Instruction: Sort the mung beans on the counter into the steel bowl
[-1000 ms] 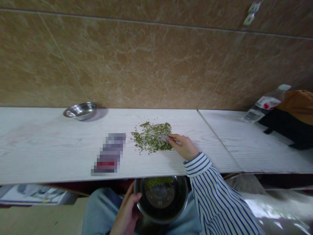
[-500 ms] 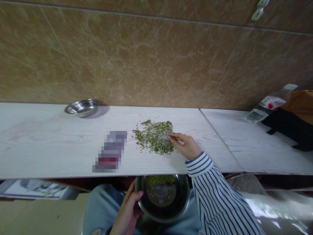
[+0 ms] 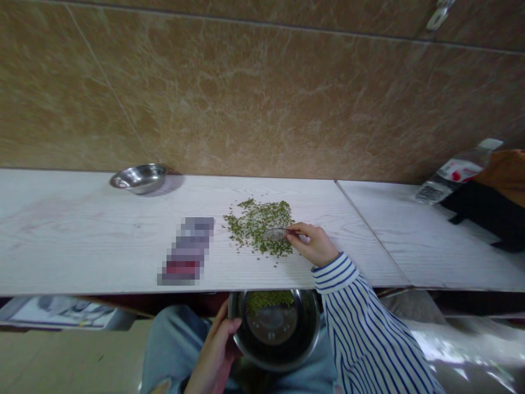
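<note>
Small green beans, like mung beans (image 3: 254, 218), lie spread over the white tabletop. At their right side my right hand (image 3: 314, 243) pinches a greyish, oval, spoon-like tool (image 3: 274, 234), its broad end down among the beans; its exact kind is not clear. Below the table's front edge, over my lap, a steel bowl (image 3: 283, 355) is tipped a little under the edge. More green beans (image 3: 268, 301) are gathered along its far inner side. My left hand (image 3: 219, 342) grips the bowl's left rim, thumb on top and fingers beneath.
A shallow steel dish (image 3: 141, 179) stands by the wall at the back left. A blurred-out flat object (image 3: 186, 251) lies left of the beans. At the far right a plastic bottle (image 3: 451, 172) leans by a black and brown bag (image 3: 488, 213). A seam crosses the tabletop.
The view has shifted slightly. A few beans now lie nearer the front edge, below the spoon-like tool. Both hands keep nearly the same places and grips.
</note>
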Demonstrator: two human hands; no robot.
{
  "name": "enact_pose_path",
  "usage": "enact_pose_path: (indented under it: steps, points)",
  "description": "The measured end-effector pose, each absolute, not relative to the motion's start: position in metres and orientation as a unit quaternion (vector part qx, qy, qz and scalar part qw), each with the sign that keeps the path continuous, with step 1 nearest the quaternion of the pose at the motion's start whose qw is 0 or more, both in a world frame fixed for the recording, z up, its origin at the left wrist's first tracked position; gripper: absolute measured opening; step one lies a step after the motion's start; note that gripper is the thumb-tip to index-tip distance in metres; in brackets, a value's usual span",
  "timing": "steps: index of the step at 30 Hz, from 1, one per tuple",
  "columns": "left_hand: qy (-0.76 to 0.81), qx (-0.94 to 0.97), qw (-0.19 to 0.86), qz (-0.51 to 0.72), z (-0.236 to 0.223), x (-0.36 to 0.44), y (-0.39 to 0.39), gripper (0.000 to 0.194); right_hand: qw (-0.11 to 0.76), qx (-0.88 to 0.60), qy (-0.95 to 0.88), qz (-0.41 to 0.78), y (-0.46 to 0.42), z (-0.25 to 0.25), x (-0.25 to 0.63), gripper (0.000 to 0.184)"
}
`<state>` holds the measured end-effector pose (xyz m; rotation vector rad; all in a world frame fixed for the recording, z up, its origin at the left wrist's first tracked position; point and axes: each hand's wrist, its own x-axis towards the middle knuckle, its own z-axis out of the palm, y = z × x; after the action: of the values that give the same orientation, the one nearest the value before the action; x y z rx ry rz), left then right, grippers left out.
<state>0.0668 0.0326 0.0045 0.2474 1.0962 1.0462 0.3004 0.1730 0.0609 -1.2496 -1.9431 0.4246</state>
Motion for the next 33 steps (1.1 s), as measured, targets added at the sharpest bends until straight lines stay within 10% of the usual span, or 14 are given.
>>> enact_pose_path:
  steps: [33]
  points:
    - [0.500, 0.136, 0.721, 0.460, 0.0051, 0.0637, 0.0290, 0.059, 0.412, -0.456, -0.765, 0.191, 0.1647, 0.0631, 0.2993, 0.015]
